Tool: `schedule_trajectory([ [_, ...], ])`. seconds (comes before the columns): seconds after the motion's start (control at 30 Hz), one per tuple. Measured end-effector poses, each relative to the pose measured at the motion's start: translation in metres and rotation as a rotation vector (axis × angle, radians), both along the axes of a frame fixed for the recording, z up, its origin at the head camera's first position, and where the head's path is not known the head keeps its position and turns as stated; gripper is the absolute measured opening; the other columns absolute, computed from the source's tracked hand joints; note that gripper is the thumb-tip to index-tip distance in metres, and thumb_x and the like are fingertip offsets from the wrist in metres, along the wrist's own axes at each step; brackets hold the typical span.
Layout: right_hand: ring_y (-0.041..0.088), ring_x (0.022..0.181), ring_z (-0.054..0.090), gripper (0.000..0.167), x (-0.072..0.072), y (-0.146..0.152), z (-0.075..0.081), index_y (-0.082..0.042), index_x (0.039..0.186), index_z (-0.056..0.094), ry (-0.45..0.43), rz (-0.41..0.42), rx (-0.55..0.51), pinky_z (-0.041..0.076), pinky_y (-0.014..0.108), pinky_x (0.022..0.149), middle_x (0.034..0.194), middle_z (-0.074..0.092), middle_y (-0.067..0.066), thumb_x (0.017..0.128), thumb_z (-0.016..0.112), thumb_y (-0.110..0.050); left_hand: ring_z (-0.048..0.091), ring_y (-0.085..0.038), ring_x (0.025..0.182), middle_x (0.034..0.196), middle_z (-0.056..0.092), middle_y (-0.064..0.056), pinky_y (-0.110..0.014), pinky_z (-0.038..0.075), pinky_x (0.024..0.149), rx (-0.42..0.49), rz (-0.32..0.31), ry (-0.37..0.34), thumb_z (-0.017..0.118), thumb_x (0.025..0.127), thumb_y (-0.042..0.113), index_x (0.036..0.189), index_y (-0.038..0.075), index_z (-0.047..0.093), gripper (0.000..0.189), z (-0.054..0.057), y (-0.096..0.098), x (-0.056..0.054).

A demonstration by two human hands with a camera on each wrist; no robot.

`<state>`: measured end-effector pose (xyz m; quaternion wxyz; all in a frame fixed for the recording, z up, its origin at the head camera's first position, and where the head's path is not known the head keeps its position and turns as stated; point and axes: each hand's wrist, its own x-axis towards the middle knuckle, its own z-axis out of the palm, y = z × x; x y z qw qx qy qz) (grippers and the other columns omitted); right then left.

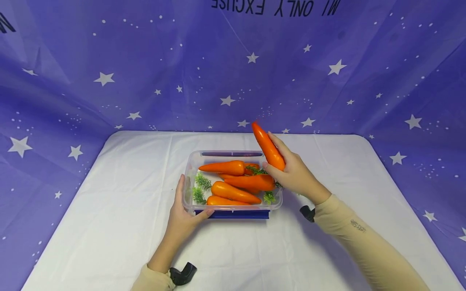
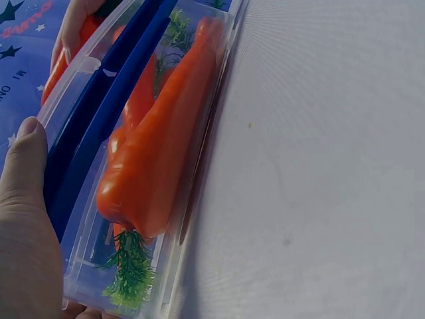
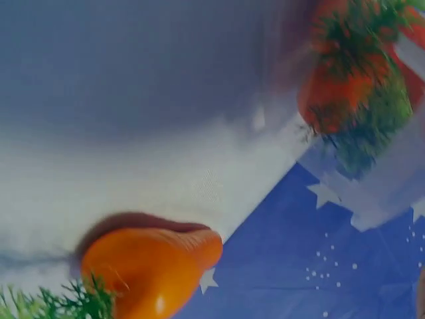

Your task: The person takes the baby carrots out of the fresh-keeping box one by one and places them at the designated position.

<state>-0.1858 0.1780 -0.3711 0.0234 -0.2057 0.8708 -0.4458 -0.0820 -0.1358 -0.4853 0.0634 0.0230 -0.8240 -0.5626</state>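
My right hand (image 1: pixel 299 174) grips an orange carrot (image 1: pixel 268 145) over the right back corner of a clear plastic box (image 1: pixel 276 204). The carrot's pointed tip slants up and away to the left. At the box's front left corner, my left hand (image 1: pixel 182 220) holds the wall, its thumb along the front rim and its fingers on the left side. Several carrots (image 1: pixel 234 192) with green leafy tops lie inside, pointing both ways. In the left wrist view, one carrot (image 2: pixel 163 146) shows through the wall behind the blue clip (image 2: pixel 99 126). The held carrot (image 3: pixel 156 272) appears low in the right wrist view.
A white cloth covers the table (image 1: pixel 109 226) beneath the box. Behind and at both sides hangs a purple-blue curtain (image 1: pixel 204 72) with white stars. Black wrist cameras sit by the left wrist (image 1: pixel 183 275) and the right wrist (image 1: pixel 307 213).
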Motion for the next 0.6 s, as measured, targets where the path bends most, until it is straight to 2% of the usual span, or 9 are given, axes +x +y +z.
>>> schedule_trajectory([
  [0.13,0.025,0.066,0.059,0.080,0.001,-0.001,0.000,-0.050,0.153,0.018,0.000,-0.010,0.002,0.054,0.037,0.053,0.100,0.062,0.012,0.094,0.068,-0.032,0.023,-0.032,0.151,0.167,0.015,0.004,-0.063,0.025,0.117,-0.007,0.002,-0.004,0.090,0.072,0.035,0.155,0.049,0.003,0.121,0.001,0.000,0.000],
  [0.37,0.026,0.079,0.061,0.078,0.002,0.009,0.009,-0.048,0.155,0.018,0.048,-0.065,-0.065,0.055,0.034,0.062,0.130,0.058,0.014,0.095,0.065,-0.030,0.026,-0.033,0.150,0.167,0.016,0.002,-0.064,0.027,0.116,-0.015,0.004,-0.010,0.089,0.072,0.036,0.156,0.049,0.003,0.121,0.000,0.000,0.000],
  [0.6,0.029,0.084,0.060,0.077,0.009,0.016,0.013,-0.049,0.154,0.019,0.029,-0.090,-0.089,0.054,0.033,0.064,0.126,0.060,0.016,0.096,0.065,-0.029,0.027,-0.032,0.149,0.167,0.016,0.002,-0.063,0.027,0.116,-0.002,0.003,-0.005,0.089,0.072,0.034,0.156,0.048,0.004,0.121,0.001,0.001,0.000],
])
